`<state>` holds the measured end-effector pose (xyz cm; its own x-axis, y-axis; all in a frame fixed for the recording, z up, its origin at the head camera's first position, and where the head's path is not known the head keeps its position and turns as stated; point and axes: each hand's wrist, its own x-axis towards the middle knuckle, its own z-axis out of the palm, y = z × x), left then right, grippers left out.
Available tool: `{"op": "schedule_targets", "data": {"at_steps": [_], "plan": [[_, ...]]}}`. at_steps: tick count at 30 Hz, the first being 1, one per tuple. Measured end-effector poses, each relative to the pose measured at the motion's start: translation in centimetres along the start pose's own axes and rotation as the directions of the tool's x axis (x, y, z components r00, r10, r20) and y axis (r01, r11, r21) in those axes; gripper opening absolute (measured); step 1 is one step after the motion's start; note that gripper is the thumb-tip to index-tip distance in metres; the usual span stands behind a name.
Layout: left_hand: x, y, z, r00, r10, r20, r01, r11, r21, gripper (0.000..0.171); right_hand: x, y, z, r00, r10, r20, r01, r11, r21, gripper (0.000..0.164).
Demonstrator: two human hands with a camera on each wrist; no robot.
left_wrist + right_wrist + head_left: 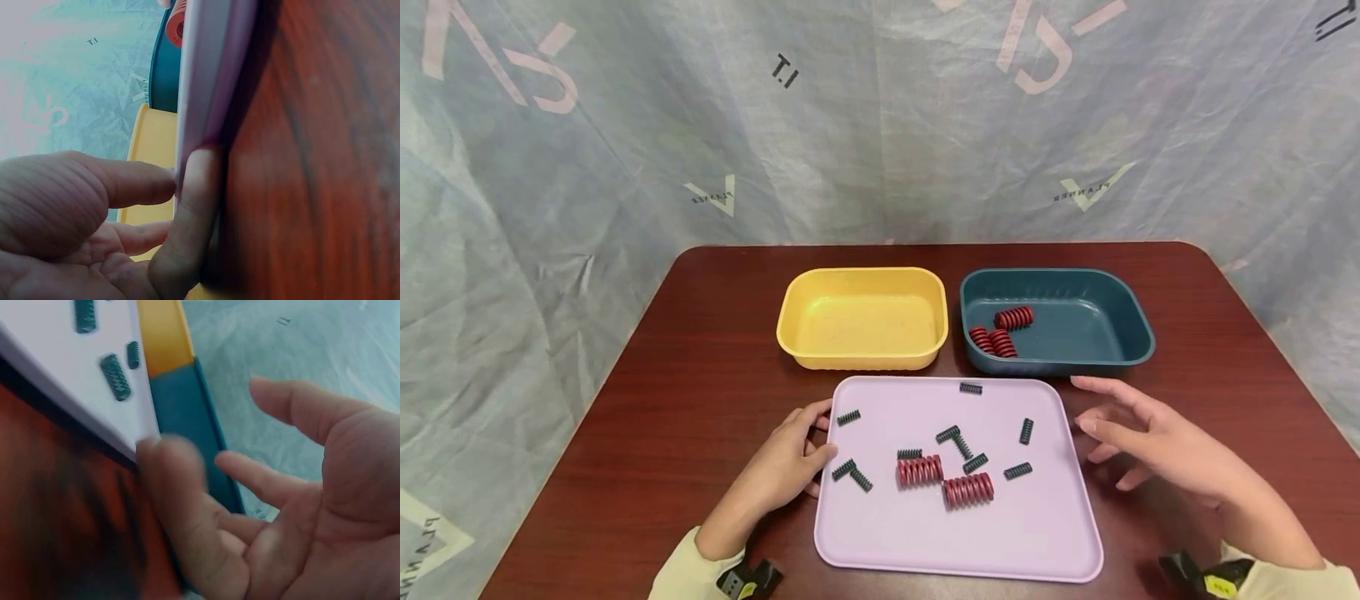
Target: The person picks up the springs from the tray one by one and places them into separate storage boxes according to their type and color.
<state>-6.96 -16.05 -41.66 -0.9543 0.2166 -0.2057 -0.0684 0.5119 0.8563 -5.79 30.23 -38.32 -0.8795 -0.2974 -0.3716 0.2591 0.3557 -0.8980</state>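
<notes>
A pale purple tray (958, 542) lies on the table. My left hand (786, 462) grips its left rim; in the left wrist view the thumb (140, 182) is at the rim and another finger lies against the outer side. Beside the tray's right edge is my right hand (1157, 442), fingers spread and nothing held. Two large red springs, a left one (919, 472) and a right one (968, 491), lie mid-tray. Several small dark green springs (1018, 471) are scattered around them.
Behind the tray stand a yellow bin (865, 362) on the left and a teal bin (1075, 363) on the right. Three red springs (1015, 317) lie in the teal bin's left part. A printed grey cloth (880, 125) hangs behind the dark red table (700, 358).
</notes>
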Motion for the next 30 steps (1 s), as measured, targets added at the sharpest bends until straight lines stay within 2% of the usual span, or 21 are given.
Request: {"op": "schedule_targets", "data": {"at_steps": [7, 16, 22, 30], "plan": [[0.0, 0.0, 0.0, 1.000, 0.004, 0.004, -0.004, 1.000, 0.006, 0.058, -0.8, 1.8, 2.8, 0.996, -0.001, -0.085, 0.002, 1.000, 0.006, 0.073], [0.1, -0.1, 0.0, 1.000, 0.005, 0.000, -0.005, 1.000, 0.017, 0.058, -1.5, 2.1, 5.6, 0.981, 0.010, -0.193, -0.007, 1.000, 0.017, 0.079], [0.1, 0.1, 0.0, 1.000, 0.004, -0.004, -0.004, 1.000, 0.020, 0.058, -1.5, 2.4, 6.2, 0.974, -0.015, -0.225, 0.009, 1.000, -0.025, 0.079], [-0.1, 0.1, 0.0, 1.000, 0.002, -0.005, -0.002, 1.000, 0.026, 0.057, -1.2, 2.5, 6.2, 0.978, -0.020, -0.207, -0.002, 0.994, -0.106, 0.078]]}}
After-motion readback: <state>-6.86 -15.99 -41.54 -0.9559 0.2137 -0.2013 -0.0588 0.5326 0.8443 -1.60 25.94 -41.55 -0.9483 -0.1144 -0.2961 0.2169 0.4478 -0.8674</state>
